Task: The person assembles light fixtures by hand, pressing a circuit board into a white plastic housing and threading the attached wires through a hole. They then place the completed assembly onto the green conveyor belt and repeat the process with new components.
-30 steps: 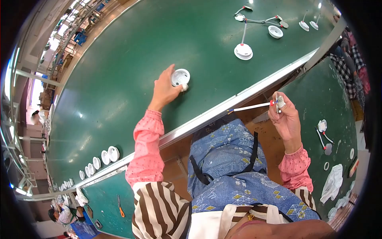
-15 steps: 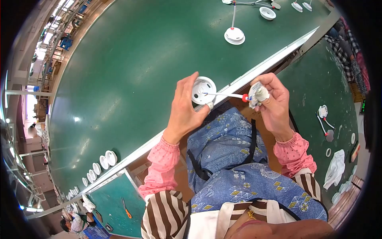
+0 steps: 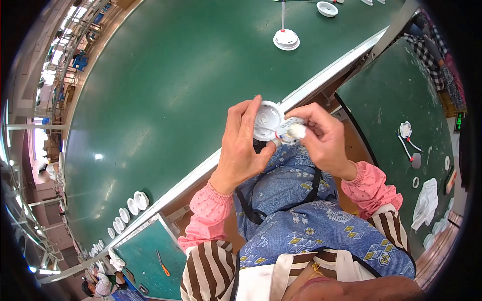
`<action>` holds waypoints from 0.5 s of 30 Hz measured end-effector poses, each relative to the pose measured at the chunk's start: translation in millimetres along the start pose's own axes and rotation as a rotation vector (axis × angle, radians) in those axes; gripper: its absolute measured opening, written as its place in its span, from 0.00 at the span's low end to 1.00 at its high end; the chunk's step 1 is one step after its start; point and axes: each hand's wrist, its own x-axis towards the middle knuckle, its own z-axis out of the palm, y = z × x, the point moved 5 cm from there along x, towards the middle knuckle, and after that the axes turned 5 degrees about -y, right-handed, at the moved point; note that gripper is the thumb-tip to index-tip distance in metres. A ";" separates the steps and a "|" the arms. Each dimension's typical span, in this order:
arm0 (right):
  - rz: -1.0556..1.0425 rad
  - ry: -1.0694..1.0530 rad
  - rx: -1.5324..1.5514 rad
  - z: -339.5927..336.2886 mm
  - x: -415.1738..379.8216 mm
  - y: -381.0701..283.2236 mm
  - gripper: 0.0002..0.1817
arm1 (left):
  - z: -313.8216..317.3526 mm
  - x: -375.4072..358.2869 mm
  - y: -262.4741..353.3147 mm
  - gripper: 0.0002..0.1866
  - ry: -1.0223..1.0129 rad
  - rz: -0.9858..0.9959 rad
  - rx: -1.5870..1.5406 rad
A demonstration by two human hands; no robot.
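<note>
Beside the green bench (image 3: 165,75), both hands grasp parts close together.
The left hand (image 3: 237,150) grips a round white housing (image 3: 269,116) by its rim, hollow facing up; the right hand (image 3: 327,143) pinches a wired module (image 3: 295,132) just right of that hollow, near the rim. The module's white lead (image 3: 266,129) has its long axis pointing leftward across the housing, from a small red fitting (image 3: 276,135); whether lead and housing touch, I cannot tell.
</note>
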 end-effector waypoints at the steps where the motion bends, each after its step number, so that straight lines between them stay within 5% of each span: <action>1: -0.062 0.009 -0.161 -2.0 -2.2 -3.5 0.16 | 1.5 -0.1 4.8 0.46 -0.015 0.016 0.008; 4: -0.275 0.062 -0.555 2.2 -1.1 -23.9 0.20 | 4.9 0.1 17.5 0.48 -0.052 0.050 0.030; 15: -0.261 0.078 -0.510 1.5 -5.9 -25.7 0.15 | 15.9 2.1 33.8 0.47 -0.025 0.058 -0.052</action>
